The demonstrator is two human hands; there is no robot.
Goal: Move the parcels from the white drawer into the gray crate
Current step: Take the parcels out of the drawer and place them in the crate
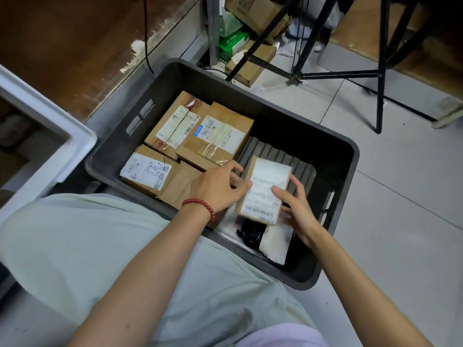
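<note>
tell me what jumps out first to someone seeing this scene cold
Both hands draw the eye: the left hand, with a red bead bracelet on its wrist, and the right hand hold a small labelled parcel over the right half of the gray crate. Three taped brown parcels lie packed in the crate's left side.

Back-left parcel [181,102]: large "8" on label [172,128]; rest illegible.
</note>
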